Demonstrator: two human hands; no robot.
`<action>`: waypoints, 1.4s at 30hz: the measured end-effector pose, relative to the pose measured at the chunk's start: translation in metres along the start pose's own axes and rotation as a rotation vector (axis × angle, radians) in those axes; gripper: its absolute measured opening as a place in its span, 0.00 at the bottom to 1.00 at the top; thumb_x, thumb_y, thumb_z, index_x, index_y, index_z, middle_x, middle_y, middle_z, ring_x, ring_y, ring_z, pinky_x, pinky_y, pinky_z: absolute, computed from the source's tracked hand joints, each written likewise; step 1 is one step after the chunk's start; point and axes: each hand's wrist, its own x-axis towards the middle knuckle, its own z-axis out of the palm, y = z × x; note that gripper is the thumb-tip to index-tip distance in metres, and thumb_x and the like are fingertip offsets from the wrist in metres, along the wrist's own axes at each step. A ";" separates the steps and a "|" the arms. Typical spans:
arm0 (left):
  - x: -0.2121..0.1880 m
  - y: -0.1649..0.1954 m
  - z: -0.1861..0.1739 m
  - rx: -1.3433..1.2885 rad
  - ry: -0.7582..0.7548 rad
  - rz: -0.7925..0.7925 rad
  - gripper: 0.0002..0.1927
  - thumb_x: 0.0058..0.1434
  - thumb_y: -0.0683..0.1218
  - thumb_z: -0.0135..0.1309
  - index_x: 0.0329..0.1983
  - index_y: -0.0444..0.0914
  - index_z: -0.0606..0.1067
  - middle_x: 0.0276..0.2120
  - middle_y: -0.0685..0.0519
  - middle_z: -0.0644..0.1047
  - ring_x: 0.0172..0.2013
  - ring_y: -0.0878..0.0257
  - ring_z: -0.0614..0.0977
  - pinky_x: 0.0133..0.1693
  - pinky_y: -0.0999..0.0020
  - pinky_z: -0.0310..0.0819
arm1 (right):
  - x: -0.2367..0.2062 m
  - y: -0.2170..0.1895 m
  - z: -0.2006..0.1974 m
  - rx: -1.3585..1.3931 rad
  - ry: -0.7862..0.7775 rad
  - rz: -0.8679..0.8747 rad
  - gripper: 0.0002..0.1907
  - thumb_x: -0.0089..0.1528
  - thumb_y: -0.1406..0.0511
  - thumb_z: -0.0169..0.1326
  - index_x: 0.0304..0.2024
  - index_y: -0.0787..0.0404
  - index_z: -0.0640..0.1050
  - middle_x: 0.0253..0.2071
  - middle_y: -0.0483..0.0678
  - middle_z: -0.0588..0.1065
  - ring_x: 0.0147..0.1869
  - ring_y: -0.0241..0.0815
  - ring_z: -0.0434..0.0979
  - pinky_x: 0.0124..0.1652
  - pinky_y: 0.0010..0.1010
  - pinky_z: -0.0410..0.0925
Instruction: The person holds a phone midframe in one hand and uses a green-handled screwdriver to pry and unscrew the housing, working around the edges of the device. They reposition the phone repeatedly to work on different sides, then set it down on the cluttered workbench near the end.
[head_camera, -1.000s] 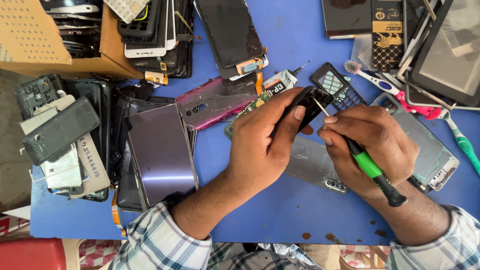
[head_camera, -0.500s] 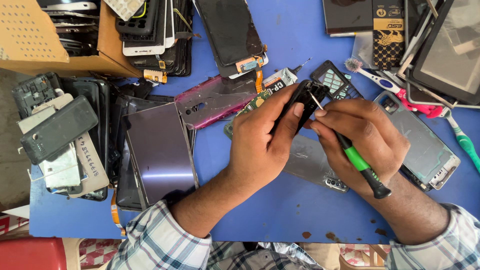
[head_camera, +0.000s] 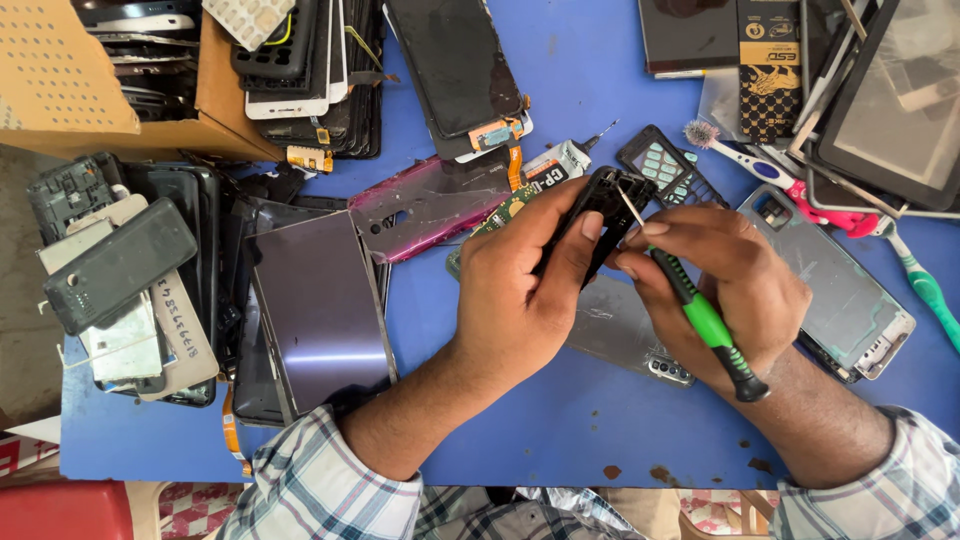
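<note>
My left hand (head_camera: 525, 290) grips a small black phone housing (head_camera: 605, 205), held tilted above the blue table (head_camera: 560, 430). My right hand (head_camera: 725, 290) holds a screwdriver (head_camera: 700, 310) with a green and black handle. Its thin metal tip rests against the upper edge of the housing. Under my hands lie a green circuit board (head_camera: 505, 210) and a grey phone back cover (head_camera: 625, 330).
A purple-grey phone screen (head_camera: 320, 310) and a stack of old phones (head_camera: 120, 270) lie at left. A cardboard box (head_camera: 100, 100) of screens sits top left. A keypad panel (head_camera: 665, 165), toothbrushes (head_camera: 920, 280), a transparent back cover (head_camera: 845, 290) and tablets (head_camera: 900, 90) fill the right.
Both hands have shifted slightly up the table with the housing. The screwdriver tip has stayed at the housing's upper edge, with the handle angled a little differently.
</note>
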 end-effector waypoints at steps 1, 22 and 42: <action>0.000 0.001 0.000 -0.006 -0.001 -0.016 0.11 0.75 0.42 0.52 0.58 0.35 0.76 0.27 0.56 0.80 0.26 0.75 0.78 0.28 0.76 0.71 | -0.001 0.001 0.000 0.023 0.003 -0.008 0.20 0.60 0.72 0.69 0.46 0.67 0.71 0.43 0.56 0.79 0.44 0.46 0.83 0.40 0.31 0.74; 0.001 0.002 0.000 -0.050 -0.023 0.086 0.11 0.77 0.39 0.50 0.61 0.34 0.73 0.37 0.52 0.83 0.35 0.70 0.87 0.39 0.75 0.82 | 0.006 -0.001 -0.003 0.004 0.031 -0.114 0.17 0.61 0.78 0.68 0.45 0.67 0.73 0.41 0.55 0.77 0.40 0.45 0.82 0.35 0.30 0.73; -0.001 0.006 0.003 -0.009 -0.040 0.123 0.13 0.77 0.39 0.50 0.62 0.34 0.73 0.38 0.51 0.83 0.35 0.68 0.88 0.37 0.75 0.82 | 0.008 -0.003 -0.012 0.010 0.001 -0.167 0.16 0.64 0.78 0.69 0.48 0.69 0.74 0.45 0.57 0.78 0.45 0.48 0.85 0.40 0.30 0.77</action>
